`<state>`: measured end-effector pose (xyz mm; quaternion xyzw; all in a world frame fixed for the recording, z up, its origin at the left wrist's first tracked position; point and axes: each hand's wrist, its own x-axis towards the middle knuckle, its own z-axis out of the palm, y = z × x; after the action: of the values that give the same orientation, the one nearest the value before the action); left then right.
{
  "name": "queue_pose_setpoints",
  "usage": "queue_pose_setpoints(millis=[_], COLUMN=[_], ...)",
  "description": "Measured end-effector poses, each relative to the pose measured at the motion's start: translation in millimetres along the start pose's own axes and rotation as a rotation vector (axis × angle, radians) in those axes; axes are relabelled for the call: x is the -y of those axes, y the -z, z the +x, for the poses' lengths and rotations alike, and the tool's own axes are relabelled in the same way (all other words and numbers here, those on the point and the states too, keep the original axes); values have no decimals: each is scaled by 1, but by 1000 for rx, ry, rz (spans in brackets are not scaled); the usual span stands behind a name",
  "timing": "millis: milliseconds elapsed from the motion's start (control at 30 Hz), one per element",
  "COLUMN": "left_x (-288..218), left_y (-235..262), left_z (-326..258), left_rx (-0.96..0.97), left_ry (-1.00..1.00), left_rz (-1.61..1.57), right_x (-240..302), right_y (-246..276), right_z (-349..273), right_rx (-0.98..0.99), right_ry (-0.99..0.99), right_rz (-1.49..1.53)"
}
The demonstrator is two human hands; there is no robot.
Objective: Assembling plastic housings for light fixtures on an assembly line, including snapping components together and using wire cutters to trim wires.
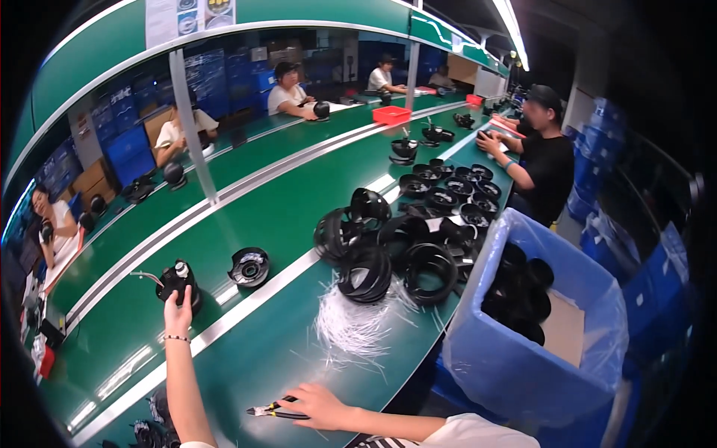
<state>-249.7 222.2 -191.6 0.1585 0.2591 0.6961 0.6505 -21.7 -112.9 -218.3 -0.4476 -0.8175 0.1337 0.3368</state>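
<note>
"Where's the black housing (172, 282)?"
"Grasped in the left grip (178, 312), over the green belt (276, 216), past the far edge of the table (254, 366)."
"And the right grip (320, 407)?"
"Holding cutters (264, 410) near the table's front edge."

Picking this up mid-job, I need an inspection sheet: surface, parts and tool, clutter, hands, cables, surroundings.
Surface: glossy green bench beside a green conveyor.
Parts and tool: black housing; diagonal cutters.
Clutter: loose white strips beside stacked black rings.
Hands: left hand holds the housing; right hand holds the cutters.
Cables: thin wires stick out left of the housing.
Surroundings: blue plastic-lined bin at right, holding black parts; co-worker in black beyond.
</note>
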Motion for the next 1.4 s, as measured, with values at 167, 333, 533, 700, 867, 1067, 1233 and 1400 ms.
queue_pose_setpoints(millis=[167,333,533,700,867,1067,1233,1400], left_x=[-4,-2,-36,-59,-68,-74,-73,-85], left_y=[18,-37,-43,-18,4,24,33,21], left_z=[13,-121,-250,-286,-292,-293,-295,-287], left_rx=[-122,-55,177,105,68,-35,28,-47], left_ry=[70,311,236,104,22,-49,-129,-216], left_rz=[106,146,506,558,554,589,657,762], right_x=[-1,12,-31,-71,-85,-71,3,22], right_y=[-1,20,89,171,204,192,117,23], right_z=[8,13,16,41,56,68,74,86], right_rx=[14,22,-587,-616,80,-41,-102,107], right_ry=[-2,-65,-35,-98,-347,-81,278,379], right_rz=[-47,-46,-148,-411,-817,-821,-489,-261])
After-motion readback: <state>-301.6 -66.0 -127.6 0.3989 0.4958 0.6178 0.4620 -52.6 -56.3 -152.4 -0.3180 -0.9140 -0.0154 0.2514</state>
